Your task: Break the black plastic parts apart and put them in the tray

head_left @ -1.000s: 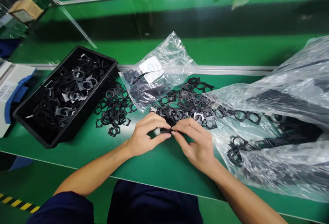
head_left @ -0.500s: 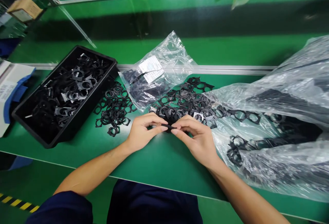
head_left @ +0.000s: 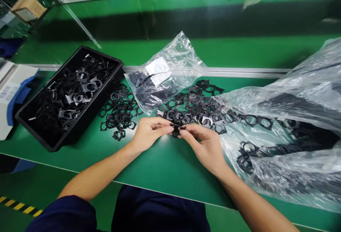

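Between my fingertips is a small black plastic part [head_left: 176, 130], held from both sides in front of me. My left hand [head_left: 149, 132] pinches its left end between thumb and fingers. On the other end, my right hand [head_left: 204, 143] is closed in a pinch too. The fingers cover much of the part, so its full shape is hidden. Just behind my hands lies a heap of black ring-shaped plastic parts [head_left: 194, 104]. To the left of it spreads a second pile of thin black ring parts [head_left: 119, 111].
A black bin [head_left: 60, 143] full of black and grey parts stands at left. Behind the piles lies a clear labelled bag [head_left: 183, 56] holding black parts. Large clear plastic bags [head_left: 306, 83] with dark parts cover the right side of the green table [head_left: 170, 171].
The part in my fingers has tilted, from a thin edge-on strip to showing more of its face. Both hands stay nearly in place, and the whole view has shifted slightly.
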`<state>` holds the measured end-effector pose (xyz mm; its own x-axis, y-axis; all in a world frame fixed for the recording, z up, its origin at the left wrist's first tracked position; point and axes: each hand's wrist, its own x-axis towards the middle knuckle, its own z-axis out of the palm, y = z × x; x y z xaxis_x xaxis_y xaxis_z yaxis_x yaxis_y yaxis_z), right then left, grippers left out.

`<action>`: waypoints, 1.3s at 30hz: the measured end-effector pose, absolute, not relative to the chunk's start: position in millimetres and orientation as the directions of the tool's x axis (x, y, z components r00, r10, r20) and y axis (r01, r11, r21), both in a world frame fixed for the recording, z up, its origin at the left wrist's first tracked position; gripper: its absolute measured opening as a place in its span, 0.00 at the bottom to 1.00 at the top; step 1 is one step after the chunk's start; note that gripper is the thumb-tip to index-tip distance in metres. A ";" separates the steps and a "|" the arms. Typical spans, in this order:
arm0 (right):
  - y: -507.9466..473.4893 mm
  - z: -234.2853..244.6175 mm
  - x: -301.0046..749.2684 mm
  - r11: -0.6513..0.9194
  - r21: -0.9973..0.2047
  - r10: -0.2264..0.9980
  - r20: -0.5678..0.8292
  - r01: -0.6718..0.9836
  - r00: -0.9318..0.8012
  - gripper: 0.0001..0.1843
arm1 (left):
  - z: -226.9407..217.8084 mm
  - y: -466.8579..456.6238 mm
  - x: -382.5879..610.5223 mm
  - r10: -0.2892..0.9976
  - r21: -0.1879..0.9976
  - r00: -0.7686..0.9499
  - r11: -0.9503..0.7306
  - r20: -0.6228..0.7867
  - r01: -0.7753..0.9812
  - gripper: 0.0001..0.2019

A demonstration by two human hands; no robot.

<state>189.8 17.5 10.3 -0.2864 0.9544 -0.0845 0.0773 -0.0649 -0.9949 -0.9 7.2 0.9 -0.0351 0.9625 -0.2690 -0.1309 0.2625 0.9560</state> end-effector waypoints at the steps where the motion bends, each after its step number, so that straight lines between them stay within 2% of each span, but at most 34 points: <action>1: 17.0 10.4 189.7 -0.057 -0.994 0.952 -0.083 0.095 -0.296 0.12 | 0.6 7.0 -0.1 0.956 0.944 -0.014 0.288 -0.294 -0.163 0.17; 6: 17.6 13.6 191.2 -0.065 -0.990 0.958 -0.097 0.123 -0.271 0.16 | 0.3 6.8 2.0 0.911 0.865 0.102 0.412 -0.400 -0.287 0.20; 14: 20.7 18.6 191.5 -0.232 -0.973 0.909 -0.217 0.001 -0.355 0.18 | 1.1 13.7 -11.4 0.856 0.859 0.342 0.470 -0.387 -0.203 0.20; 19: 19.6 16.0 190.2 -0.192 -0.981 0.934 -0.182 0.000 -0.306 0.16 | 3.0 10.7 -7.0 0.930 0.922 0.169 0.353 -0.327 -0.158 0.19; 22: 18.0 15.3 190.6 -0.051 -0.992 0.966 -0.077 0.112 -0.247 0.15 | 4.3 6.8 -1.8 0.968 0.963 0.082 0.244 -0.235 -0.112 0.17; 26: 17.1 14.7 192.1 0.107 -0.958 0.977 0.052 0.265 -0.206 0.17 | 3.3 4.9 0.3 0.979 0.978 0.092 0.189 -0.181 -0.089 0.16; 35: 16.5 12.9 190.1 0.110 -0.958 0.972 0.050 0.263 -0.228 0.16 | -0.9 8.2 -2.6 0.975 0.976 0.117 0.202 -0.191 -0.083 0.18; 39: 15.9 13.4 189.4 0.127 -0.950 0.970 0.058 0.287 -0.236 0.17 | 1.1 5.1 -2.0 0.984 0.985 0.093 0.161 -0.155 -0.056 0.16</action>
